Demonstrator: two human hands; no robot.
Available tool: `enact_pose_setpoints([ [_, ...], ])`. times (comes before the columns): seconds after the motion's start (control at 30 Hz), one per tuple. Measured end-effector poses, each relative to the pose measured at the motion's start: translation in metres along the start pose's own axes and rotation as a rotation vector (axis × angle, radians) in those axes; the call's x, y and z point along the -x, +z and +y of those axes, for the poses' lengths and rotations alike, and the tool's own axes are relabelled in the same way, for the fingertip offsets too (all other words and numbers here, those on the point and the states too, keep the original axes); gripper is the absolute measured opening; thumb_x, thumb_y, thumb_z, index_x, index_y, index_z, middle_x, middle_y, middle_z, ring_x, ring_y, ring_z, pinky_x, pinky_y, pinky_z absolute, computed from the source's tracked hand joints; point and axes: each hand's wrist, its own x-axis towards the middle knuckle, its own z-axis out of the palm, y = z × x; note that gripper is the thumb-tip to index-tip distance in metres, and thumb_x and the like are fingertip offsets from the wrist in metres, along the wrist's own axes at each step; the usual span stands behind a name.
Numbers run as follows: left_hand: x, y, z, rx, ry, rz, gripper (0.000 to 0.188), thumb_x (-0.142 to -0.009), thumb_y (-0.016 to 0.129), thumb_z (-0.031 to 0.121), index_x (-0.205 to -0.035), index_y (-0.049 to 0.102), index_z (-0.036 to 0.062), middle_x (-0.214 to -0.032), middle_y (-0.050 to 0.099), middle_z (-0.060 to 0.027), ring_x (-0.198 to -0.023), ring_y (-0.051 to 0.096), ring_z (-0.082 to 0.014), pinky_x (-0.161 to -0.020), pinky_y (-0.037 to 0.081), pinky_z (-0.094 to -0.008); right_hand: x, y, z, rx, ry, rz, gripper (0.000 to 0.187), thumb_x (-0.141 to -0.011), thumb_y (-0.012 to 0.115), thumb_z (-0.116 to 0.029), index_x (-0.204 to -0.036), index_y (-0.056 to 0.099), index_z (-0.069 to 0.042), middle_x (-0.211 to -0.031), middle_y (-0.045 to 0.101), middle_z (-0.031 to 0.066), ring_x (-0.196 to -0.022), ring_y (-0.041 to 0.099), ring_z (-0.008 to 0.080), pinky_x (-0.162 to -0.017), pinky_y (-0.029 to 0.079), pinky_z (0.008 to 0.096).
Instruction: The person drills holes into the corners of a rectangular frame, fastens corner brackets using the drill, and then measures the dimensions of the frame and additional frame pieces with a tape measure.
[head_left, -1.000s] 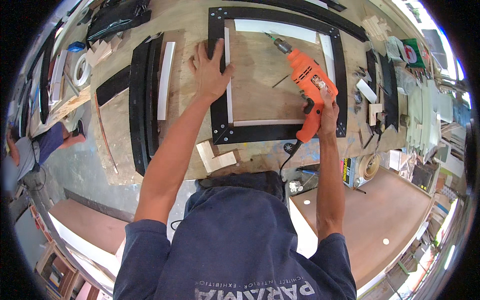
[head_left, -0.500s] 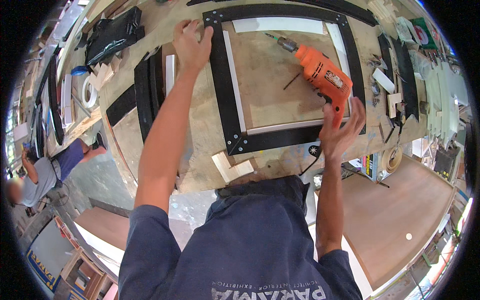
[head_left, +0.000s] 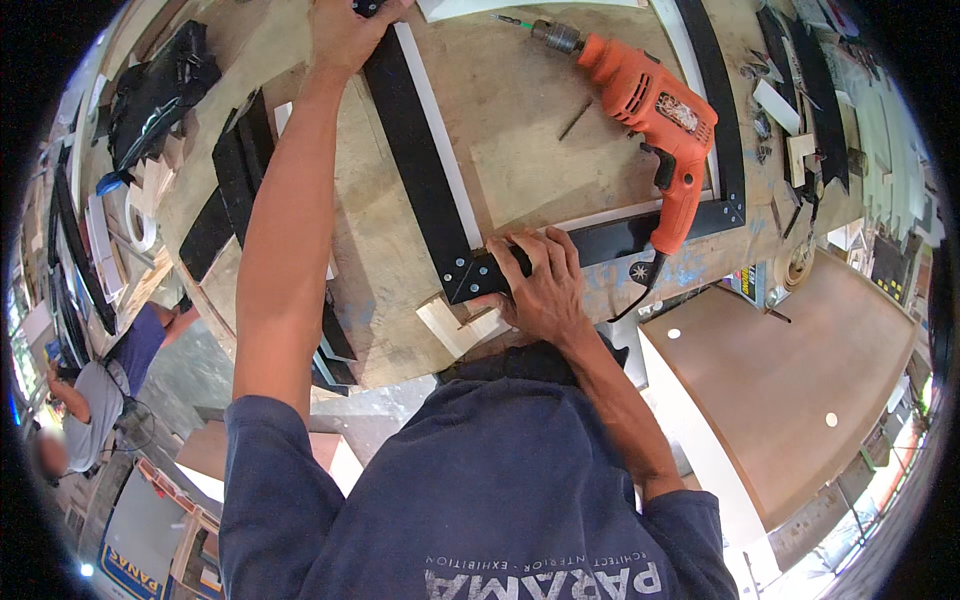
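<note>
A black rectangular frame (head_left: 420,150) with white inner strips lies on the plywood table, screw heads showing at its corners. At the top edge of the view, my left hand (head_left: 350,35) is closed round the frame's far left corner; its fingertips are partly cut off. My right hand (head_left: 545,290) grips the near rail beside the near left corner, fingers over the top and thumb on the near side. An orange corded drill (head_left: 655,115) rests untouched on its side across the frame's right part, bit pointing far left. Below the near left corner sits an L-shaped wood block (head_left: 450,325).
Black strips (head_left: 240,165) and a black plastic-wrapped bundle (head_left: 165,95) lie to the left. Wood scraps (head_left: 800,155) and dark strips are at the right. A brown board (head_left: 790,370) stands below the table's right side. Another person (head_left: 100,390) sits at far left.
My right hand has left the drill's handle and moved left onto the frame's near rail. My left hand stays at the far left corner, now gripping it. The view has shifted.
</note>
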Motion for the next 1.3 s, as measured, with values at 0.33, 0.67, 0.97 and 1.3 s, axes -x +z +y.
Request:
enact_pose_setpoints([
  [0.33,0.015,0.0,-0.002,-0.076,-0.061,0.116,0.057,-0.067,0.079,0.018,-0.123,0.072,0.0069,-0.112,0.066,-0.02,-0.111,0.059,-0.0369,-0.097,0.046,-0.047,0.0,0.004,0.003,-0.054,0.046,0.018,0.075,-0.065,0.086,-0.052,-0.129,0.066,-0.019,-0.125,0.053,0.0063,-0.114,0.049,0.0331,-0.103,0.043,0.0511],
  [0.67,0.02,-0.001,0.01,-0.496,0.02,0.194,0.044,-0.079,0.078,0.038,-0.12,0.075,0.0223,-0.122,0.064,-0.0152,-0.118,0.057,-0.0355,-0.101,0.043,-0.0505,0.002,0.001,0.006,-0.139,0.056,0.096,0.074,-0.065,0.084,-0.05,-0.129,0.066,-0.017,-0.114,0.052,0.0057,-0.108,0.052,0.032,-0.093,0.049,0.0459],
  [0.97,0.085,-0.043,0.043,0.036,0.657,-0.635,0.039,-0.081,0.068,0.004,-0.12,0.065,0.0001,-0.127,0.06,-0.017,-0.131,0.052,-0.0393,-0.113,0.043,-0.0468,0.0,-0.001,0.004,-0.109,0.045,0.12,0.067,-0.068,0.081,-0.05,-0.124,0.068,-0.014,-0.115,0.052,0.0065,-0.109,0.05,0.0307,-0.095,0.046,0.0446],
  [1.3,0.132,-0.073,0.1,-0.058,1.054,-1.071,0.093,-0.068,0.082,0.054,-0.141,0.053,0.0046,-0.137,0.048,-0.0114,-0.137,0.042,-0.0326,-0.125,0.026,-0.0538,0.001,-0.002,0.0,-0.039,0.022,0.073,0.068,-0.075,0.077,-0.051,-0.129,0.064,-0.013,-0.117,0.052,0.0072,-0.111,0.049,0.0307,-0.097,0.045,0.0466],
])
